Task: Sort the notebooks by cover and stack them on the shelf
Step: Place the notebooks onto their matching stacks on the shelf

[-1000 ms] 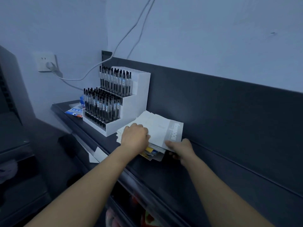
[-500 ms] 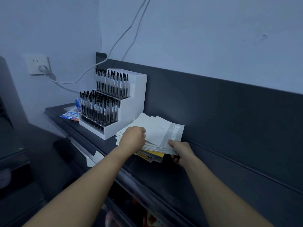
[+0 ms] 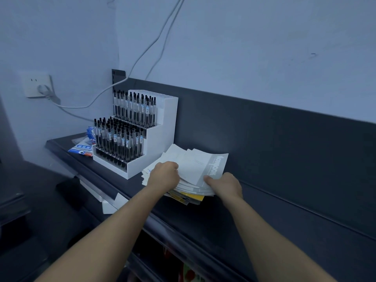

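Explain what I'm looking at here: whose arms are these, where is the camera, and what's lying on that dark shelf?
There is no machine here. A person wears a camera on the head, so the one picture looks down along their own bare arms. The left hand and the right hand grip a fanned bundle of white notebooks. Yellow-covered notebooks lie beneath it on the dark shelf. Beside them stands a white pen stand, full of pens, with blue packets on its far side.
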Available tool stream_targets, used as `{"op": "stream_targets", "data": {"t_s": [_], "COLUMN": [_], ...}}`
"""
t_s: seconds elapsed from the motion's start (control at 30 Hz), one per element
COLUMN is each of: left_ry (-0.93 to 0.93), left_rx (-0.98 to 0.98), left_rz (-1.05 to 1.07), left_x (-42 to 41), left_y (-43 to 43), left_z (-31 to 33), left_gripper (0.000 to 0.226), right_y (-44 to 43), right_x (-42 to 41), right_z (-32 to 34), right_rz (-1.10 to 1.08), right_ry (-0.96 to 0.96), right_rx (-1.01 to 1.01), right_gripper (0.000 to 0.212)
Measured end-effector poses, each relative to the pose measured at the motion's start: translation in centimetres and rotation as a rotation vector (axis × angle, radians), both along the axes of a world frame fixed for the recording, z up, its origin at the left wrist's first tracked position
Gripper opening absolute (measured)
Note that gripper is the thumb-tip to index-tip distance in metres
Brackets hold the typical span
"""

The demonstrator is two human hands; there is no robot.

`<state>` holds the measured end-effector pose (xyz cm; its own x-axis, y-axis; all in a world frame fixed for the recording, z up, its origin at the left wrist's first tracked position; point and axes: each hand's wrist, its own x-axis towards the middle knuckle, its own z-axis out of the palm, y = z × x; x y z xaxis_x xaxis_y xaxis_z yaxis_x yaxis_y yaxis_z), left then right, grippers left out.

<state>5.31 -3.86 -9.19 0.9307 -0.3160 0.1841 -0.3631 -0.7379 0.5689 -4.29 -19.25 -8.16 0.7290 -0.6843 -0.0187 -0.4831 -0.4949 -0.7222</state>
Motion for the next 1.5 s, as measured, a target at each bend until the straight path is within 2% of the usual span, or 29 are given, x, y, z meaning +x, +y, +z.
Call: {"op": "stream_targets", "data": {"t_s": [0.07, 0.33, 0.4, 0.5, 0.6, 0.67, 0.77, 0.93, 1.03, 1.17, 1.3, 1.5], "left_ry": [-0.001, -0.027, -0.047, -0.065, -0.069, -0.080, -0.094, -0.068, -0.012, 0.045, 0.061, 0.064], "left_rx": [0.009, 0.008, 0.000, -0.001, 0.013, 0.013, -0.015, -0.081, -0.111, -0.137, -0.151, -0.211], "left_rz": [-0.002, -0.013, 0.006, 0.020, 0.023, 0.021, 0.016, -0.016, -0.046, -0.056, -0.063, -0.072], "left_x": [0.1, 0.2, 0.3, 0.4, 0.5, 0.5, 0.4, 0.2, 0.2, 0.1, -0.2, -0.3], "left_y": [0.0, -0.2, -0.2, -0.3, -0.5, -0.7, -0.7, -0.9, -1.1, -0.9, -0.7, -0.4], "left_z": [0.1, 0.3, 0.3, 0.1, 0.0, 0.1, 0.1, 0.4, 0.7, 0.7, 0.8, 1.3], "left_gripper": [0.040, 0.036, 0.038, 0.039, 0.030, 0.025, 0.029, 0.030, 0.024, 0.040, 0.042, 0.040], "right_y": [0.1, -0.7, -0.8, -0.9, -1.0, -1.0, -0.7, -0.7, -0.7, -0.6, -0.2, 0.1], "right_x": [0.2, 0.9, 0.9, 0.7, 0.8, 1.1, 1.2, 1.0, 0.9, 0.8, 0.5, -0.5], "right_z": [0.2, -0.6, -0.6, -0.2, 0.1, 0.1, 0.2, 0.2, 0.2, 0.3, 0.4, 2.0], "right_rz": [-0.015, -0.082, -0.078, -0.060, -0.053, -0.039, -0.056, -0.065, -0.071, -0.081, -0.092, -0.092], "right_ry": [-0.014, -0.130, -0.130, -0.059, -0.058, -0.068, -0.085, -0.002, -0.059, -0.127, -0.172, -0.248], "right_rx": [-0.013, 0.266, 0.253, 0.109, 0.097, 0.163, 0.305, 0.283, 0.387, 0.553, 0.581, 0.774], "right_gripper": [0.038, 0.040, 0.039, 0.035, 0.036, 0.037, 0.037, 0.035, 0.034, 0.025, 0.022, 0.013]}}
